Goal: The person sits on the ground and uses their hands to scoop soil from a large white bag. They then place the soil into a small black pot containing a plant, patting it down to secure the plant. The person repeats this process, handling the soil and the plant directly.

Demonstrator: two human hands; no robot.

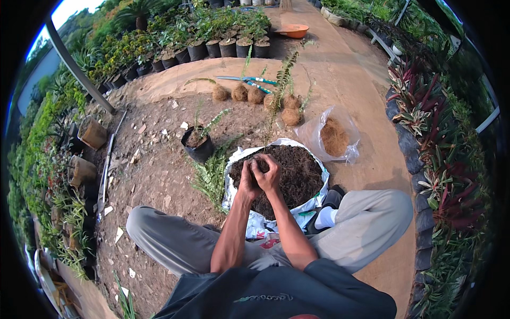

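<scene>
Over an opened white sack (323,180) of dark, fibrous soil (297,179), my two hands meet around a dark ball of soil (261,163). My left hand (248,182) cups its left side, while my right hand (269,174) curls over it from the right. A long fern frond (282,84) rises from about the ball and leans away from me; its base is partly hidden by my fingers. Against the sack's left side lie cut-looking fern fronds (211,177). Beside them stands a black plastic grow bag (199,148) with a small fern.
Several fiber-wrapped plant balls (239,92) sit ahead, beside hedge shears (255,81) with teal handles. A clear plastic bag (350,137) of brown coconut fiber (334,137) lies right of the sack. Potted plants (228,48) line the back; an orange scoop-shaped container (294,31) lies beyond.
</scene>
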